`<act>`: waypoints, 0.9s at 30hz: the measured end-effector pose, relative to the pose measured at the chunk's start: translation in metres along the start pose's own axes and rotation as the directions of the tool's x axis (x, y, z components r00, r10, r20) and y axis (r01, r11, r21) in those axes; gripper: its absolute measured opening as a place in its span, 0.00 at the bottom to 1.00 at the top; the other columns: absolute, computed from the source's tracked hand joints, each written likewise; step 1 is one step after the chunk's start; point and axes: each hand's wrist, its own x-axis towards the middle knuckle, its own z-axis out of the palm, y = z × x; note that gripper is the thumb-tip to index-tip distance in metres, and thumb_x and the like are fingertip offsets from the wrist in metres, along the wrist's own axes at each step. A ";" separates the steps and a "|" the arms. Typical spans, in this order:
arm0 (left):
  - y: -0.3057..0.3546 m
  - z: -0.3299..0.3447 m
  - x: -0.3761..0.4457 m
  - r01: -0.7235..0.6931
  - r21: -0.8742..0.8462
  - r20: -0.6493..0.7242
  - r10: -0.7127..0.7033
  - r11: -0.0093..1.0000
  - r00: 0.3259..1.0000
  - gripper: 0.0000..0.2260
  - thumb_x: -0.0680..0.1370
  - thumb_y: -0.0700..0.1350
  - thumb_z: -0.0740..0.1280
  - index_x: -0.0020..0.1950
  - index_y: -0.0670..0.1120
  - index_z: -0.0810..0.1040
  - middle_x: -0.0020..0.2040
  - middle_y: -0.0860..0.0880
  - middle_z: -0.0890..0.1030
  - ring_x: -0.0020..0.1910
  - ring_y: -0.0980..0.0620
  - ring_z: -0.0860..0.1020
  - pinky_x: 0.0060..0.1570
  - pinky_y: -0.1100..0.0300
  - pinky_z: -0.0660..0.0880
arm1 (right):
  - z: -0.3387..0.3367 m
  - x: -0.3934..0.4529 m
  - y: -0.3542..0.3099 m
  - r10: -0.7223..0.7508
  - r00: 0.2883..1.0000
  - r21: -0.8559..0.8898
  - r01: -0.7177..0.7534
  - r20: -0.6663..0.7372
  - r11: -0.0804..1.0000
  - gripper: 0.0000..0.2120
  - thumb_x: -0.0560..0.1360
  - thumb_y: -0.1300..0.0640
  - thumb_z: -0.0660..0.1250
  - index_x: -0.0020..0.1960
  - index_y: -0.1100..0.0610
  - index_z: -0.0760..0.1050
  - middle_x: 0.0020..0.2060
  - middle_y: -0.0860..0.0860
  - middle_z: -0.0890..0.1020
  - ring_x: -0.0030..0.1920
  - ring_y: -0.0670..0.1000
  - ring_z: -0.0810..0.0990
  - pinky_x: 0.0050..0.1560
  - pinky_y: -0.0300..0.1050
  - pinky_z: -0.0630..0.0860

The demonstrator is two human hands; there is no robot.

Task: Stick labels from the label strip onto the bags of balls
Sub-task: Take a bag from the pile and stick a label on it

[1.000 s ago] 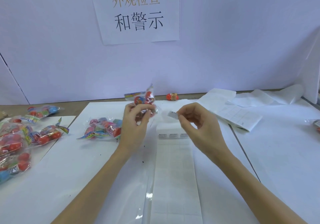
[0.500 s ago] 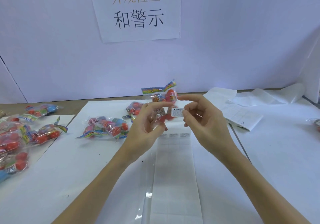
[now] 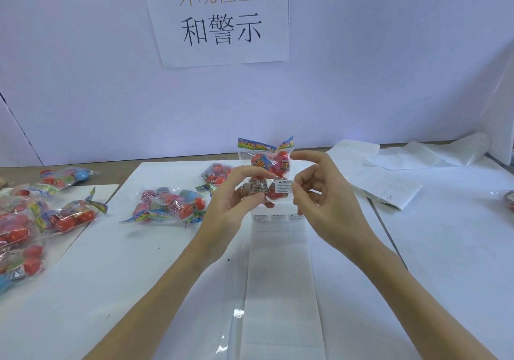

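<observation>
While a heap of crinkly clear bags of red and blue balls (image 3: pixel 33 220) lies at the far left of the table (image 3: pixel 459 248) and two more bags (image 3: pixel 172 206) rest flat on the white paper sheet (image 3: pixel 125 276) nearer the middle, the left hand (image 3: pixel 233 201) holds one bag of balls (image 3: pixel 268 170) upright in the air above the far end of the label strip (image 3: pixel 281 276), its fingers curled round the bag's lower part, the printed header card at the top so that the bag's long axis runs up and down; the label (image 3: pixel 284 186), a small white rectangle of glossy paper with a warning mark and fine print, sits on the bag's lower front, just right of the left fingers, its long side lying across the bag; the right hand (image 3: pixel 325 198) comes at it from the right, thumb and a bent finger touching the label's right edge, the forefinger stretched out over the bag's top; whether the label is fully stuck or merely pinched I cannot tell; judging by this, the right hand is the nearer one to press it flat, and the film is slippery and lumpy over round balls, so it may wrinkle; a few unpeeled labels show at the strip's far end; folded backing paper (image 3: pixel 386 190) lies further right
</observation>
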 end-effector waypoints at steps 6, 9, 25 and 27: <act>-0.004 0.013 -0.002 -0.035 0.136 -0.148 0.055 0.990 0.987 0.11 0.77 0.40 0.76 0.48 0.48 0.73 0.44 0.58 0.80 0.46 0.51 0.85 0.44 0.58 0.82 | 0.005 -0.002 0.003 0.050 0.998 -0.045 -0.049 0.027 0.998 0.20 0.80 0.63 0.68 0.66 0.42 0.73 0.42 0.44 0.80 0.41 0.51 0.82 0.39 0.48 0.82; -0.002 0.013 -0.001 -0.015 0.126 -0.193 0.040 0.992 0.980 0.13 0.78 0.38 0.75 0.45 0.52 0.73 0.45 0.56 0.81 0.44 0.50 0.85 0.43 0.60 0.81 | 0.001 0.001 0.002 0.210 0.973 -0.112 -0.221 -0.096 0.969 0.12 0.82 0.52 0.69 0.64 0.43 0.73 0.44 0.44 0.81 0.40 0.48 0.85 0.36 0.43 0.80; 0.007 0.009 -0.006 -0.037 0.056 -0.015 0.038 0.998 0.999 0.10 0.78 0.41 0.74 0.49 0.47 0.72 0.43 0.53 0.79 0.44 0.51 0.83 0.46 0.62 0.80 | 0.001 0.002 -0.009 0.393 0.892 0.273 -0.444 0.223 0.853 0.24 0.76 0.43 0.70 0.52 0.65 0.79 0.38 0.56 0.85 0.36 0.54 0.81 0.33 0.40 0.74; 0.008 0.005 -0.005 -0.049 0.099 0.039 0.045 0.994 0.998 0.08 0.80 0.41 0.72 0.52 0.46 0.72 0.46 0.51 0.78 0.46 0.51 0.82 0.49 0.60 0.79 | -0.001 0.002 -0.009 0.415 0.887 0.254 -0.457 0.204 0.852 0.24 0.76 0.43 0.72 0.50 0.67 0.79 0.37 0.57 0.85 0.35 0.54 0.80 0.31 0.39 0.73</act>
